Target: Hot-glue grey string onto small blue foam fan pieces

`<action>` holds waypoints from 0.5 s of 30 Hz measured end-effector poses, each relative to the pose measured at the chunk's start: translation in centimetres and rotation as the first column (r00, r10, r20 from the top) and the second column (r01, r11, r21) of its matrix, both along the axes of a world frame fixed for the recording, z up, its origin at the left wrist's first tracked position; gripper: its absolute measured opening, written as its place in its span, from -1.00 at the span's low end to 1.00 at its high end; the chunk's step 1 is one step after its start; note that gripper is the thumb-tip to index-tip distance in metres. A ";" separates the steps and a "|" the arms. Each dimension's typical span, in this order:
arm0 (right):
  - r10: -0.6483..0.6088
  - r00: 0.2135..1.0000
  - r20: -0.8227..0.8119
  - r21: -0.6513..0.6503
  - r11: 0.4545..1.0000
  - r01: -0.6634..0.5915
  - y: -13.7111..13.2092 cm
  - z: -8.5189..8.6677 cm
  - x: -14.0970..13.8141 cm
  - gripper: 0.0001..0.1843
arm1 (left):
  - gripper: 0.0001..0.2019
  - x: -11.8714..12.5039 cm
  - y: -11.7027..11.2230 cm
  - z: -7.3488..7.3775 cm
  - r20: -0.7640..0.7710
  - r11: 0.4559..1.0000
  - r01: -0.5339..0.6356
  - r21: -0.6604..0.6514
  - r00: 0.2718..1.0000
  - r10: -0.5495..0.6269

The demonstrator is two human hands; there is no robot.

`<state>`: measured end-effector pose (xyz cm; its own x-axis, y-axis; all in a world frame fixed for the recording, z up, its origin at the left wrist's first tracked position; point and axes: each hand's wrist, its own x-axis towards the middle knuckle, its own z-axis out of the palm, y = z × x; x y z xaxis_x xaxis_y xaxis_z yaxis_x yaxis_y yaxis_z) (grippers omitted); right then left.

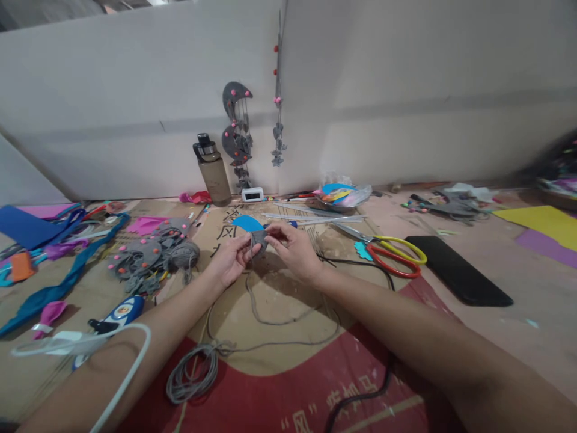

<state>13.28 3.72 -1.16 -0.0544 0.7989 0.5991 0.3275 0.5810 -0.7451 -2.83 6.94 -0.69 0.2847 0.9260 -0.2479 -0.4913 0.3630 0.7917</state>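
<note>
Both my hands meet over the cardboard (279, 294) in the middle of the table. My left hand (232, 258) pinches one side of a small grey felt piece (258, 239), and my right hand (295, 248) pinches the other side. A grey cord (265, 316) hangs from the felt piece and loops down to a coil (192, 376) near my left forearm. A blue foam shape (247, 223) lies just behind my hands.
Scissors with red and yellow handles (392, 252) and a black flat case (457, 276) lie to the right. Grey felt cut-outs with pink beads (151, 255) and a blue glue gun (119, 313) lie left. A water bottle (213, 171) and hanging felt decorations (237, 135) stand against the wall.
</note>
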 end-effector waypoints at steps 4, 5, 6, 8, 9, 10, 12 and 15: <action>0.009 0.999 -0.040 0.004 1.000 -0.009 0.1 -0.2 -0.1 -0.80 | -0.87 0.0 0.0 -0.1 0.009 1.000 -0.004 -0.001 1.000 0.005; 0.015 0.999 -0.034 0.003 1.000 -0.014 0.1 -0.2 -0.1 -0.81 | -0.87 0.0 0.0 -0.1 0.011 1.000 -0.005 0.000 1.000 0.005; 0.019 1.000 -0.024 0.002 1.000 -0.019 0.1 -0.2 -0.1 -0.82 | -0.87 0.0 0.0 -0.1 0.012 1.000 -0.005 0.001 1.000 0.005; 0.018 1.000 -0.015 -0.003 1.000 -0.018 0.1 -0.2 0.0 -0.85 | -0.87 0.0 0.0 0.0 0.007 1.000 -0.008 -0.001 1.000 0.008; 0.016 1.000 -0.016 -0.005 1.000 -0.016 0.1 -0.2 0.0 -0.85 | -0.88 0.0 0.0 0.0 0.004 1.000 -0.011 -0.004 1.000 0.011; 0.013 1.000 -0.020 -0.006 1.000 -0.013 0.1 -0.1 0.0 -0.86 | -0.88 0.1 -0.1 0.0 0.002 1.000 -0.011 -0.007 1.000 0.011; 0.006 1.000 -0.027 -0.009 1.000 -0.006 0.1 -0.1 0.0 -0.87 | -0.88 0.1 -0.1 0.0 0.003 1.000 -0.010 -0.012 1.000 0.010; 0.004 1.000 -0.029 -0.013 1.000 -0.004 0.1 -0.2 0.0 -0.89 | -0.87 0.1 -0.1 -0.1 0.009 1.000 -0.006 -0.014 1.000 0.006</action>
<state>13.30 3.81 -1.34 -0.0400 0.8067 0.5896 0.3032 0.5721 -0.7621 -2.76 6.83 -0.79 0.2812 0.9243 -0.2580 -0.5011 0.3706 0.7820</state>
